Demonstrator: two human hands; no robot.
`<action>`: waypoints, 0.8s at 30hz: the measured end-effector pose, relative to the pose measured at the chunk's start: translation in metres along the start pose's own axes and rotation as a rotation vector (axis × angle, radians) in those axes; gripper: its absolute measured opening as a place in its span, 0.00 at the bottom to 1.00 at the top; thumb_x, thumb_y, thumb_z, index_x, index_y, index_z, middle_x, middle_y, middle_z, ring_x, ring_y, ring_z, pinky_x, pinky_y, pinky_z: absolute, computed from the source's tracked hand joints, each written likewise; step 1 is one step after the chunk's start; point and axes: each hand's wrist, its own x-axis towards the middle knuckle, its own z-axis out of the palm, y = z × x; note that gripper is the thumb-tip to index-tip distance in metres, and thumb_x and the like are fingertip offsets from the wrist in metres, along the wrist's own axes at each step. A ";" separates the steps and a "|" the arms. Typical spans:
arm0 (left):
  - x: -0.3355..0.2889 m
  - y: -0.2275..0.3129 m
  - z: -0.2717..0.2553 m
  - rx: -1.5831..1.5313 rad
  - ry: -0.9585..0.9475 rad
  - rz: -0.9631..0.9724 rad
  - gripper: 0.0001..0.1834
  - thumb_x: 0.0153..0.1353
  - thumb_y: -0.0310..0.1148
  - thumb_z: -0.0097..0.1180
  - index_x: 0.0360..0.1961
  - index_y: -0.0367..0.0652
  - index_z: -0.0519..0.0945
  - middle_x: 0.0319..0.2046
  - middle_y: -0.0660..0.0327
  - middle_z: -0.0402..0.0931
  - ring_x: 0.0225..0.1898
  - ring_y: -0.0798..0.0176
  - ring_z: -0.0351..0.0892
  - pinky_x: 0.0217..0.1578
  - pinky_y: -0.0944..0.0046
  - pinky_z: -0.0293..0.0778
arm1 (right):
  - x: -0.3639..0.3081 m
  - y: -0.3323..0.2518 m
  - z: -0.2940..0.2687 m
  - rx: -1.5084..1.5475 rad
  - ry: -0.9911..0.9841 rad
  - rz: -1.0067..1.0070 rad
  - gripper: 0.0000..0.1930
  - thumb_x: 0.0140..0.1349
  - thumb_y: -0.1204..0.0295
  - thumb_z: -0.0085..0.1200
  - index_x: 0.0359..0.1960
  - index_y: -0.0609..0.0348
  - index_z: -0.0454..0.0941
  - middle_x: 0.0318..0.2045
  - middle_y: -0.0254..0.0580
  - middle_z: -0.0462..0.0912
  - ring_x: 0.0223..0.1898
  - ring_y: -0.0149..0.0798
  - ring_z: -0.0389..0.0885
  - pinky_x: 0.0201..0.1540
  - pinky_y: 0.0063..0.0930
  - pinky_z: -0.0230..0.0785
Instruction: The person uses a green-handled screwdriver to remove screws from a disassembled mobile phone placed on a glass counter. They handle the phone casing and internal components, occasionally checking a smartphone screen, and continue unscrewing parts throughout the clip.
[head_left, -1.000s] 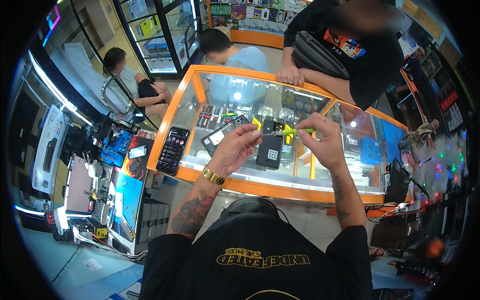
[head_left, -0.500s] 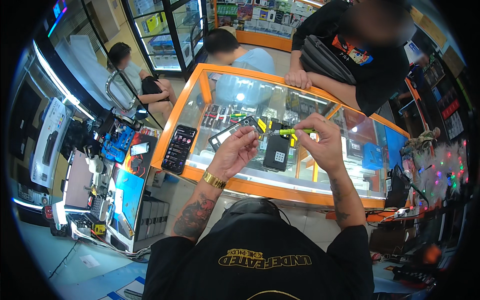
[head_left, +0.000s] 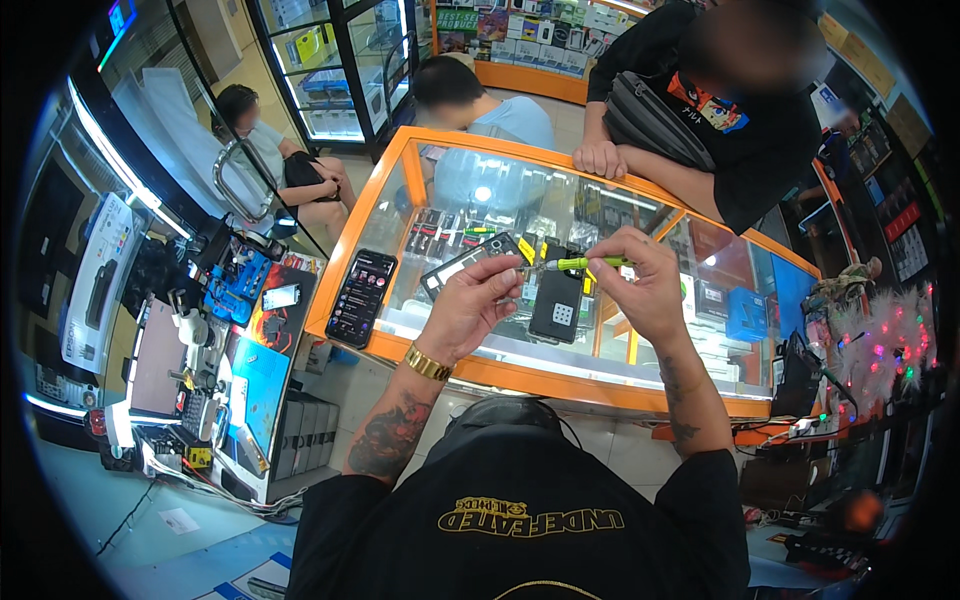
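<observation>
Over the glass counter (head_left: 520, 375), my left hand (head_left: 480, 302) pinches thumb and fingers together on something too small to make out. My right hand (head_left: 640, 275) grips a slim green-handled tool (head_left: 574, 264) that looks like a small screwdriver. Its thin metal end points left, close to my left fingertips; I cannot tell whether it touches. Beneath the tool lies a black phone-shaped piece (head_left: 553, 303) with a small white patterned square. A dark phone housing with pale inner areas (head_left: 468, 265) lies beyond my left hand, partly covered by it. Near the counter's left edge rests a lit smartphone (head_left: 360, 298).
Across the counter a person leans on folded forearms (head_left: 650, 172); another in light blue (head_left: 515, 122) sits bent down behind it. At the left, a workbench carries a microscope (head_left: 192, 325), a blue tool stand (head_left: 236, 290) and a blue mat (head_left: 255, 385). Boxed goods (head_left: 745, 313) fill the case.
The green-handled tool's metal end now sits nearer my left fingertips. My left fingers have closed a little tighter. The phones and parts on the counter have not moved.
</observation>
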 end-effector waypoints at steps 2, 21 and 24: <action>-0.001 0.000 0.002 0.054 0.001 0.030 0.13 0.72 0.27 0.60 0.56 0.40 0.82 0.42 0.63 0.84 0.41 0.71 0.83 0.40 0.70 0.83 | 0.000 0.000 0.000 0.011 -0.001 0.020 0.04 0.61 0.80 0.63 0.36 0.67 0.85 0.30 0.39 0.83 0.29 0.28 0.78 0.33 0.23 0.69; -0.007 0.002 0.000 -0.035 -0.033 0.046 0.09 0.72 0.30 0.60 0.50 0.41 0.84 0.38 0.63 0.83 0.39 0.71 0.79 0.35 0.70 0.76 | -0.004 -0.020 0.003 -0.038 0.010 -0.054 0.05 0.58 0.83 0.63 0.36 0.65 0.85 0.29 0.39 0.82 0.30 0.30 0.80 0.35 0.24 0.71; -0.009 0.003 0.001 0.017 -0.007 0.070 0.10 0.72 0.29 0.61 0.51 0.39 0.84 0.39 0.63 0.83 0.40 0.71 0.80 0.37 0.69 0.78 | -0.005 -0.020 0.004 -0.059 -0.007 -0.058 0.06 0.57 0.84 0.63 0.36 0.64 0.84 0.30 0.40 0.82 0.32 0.33 0.81 0.37 0.26 0.72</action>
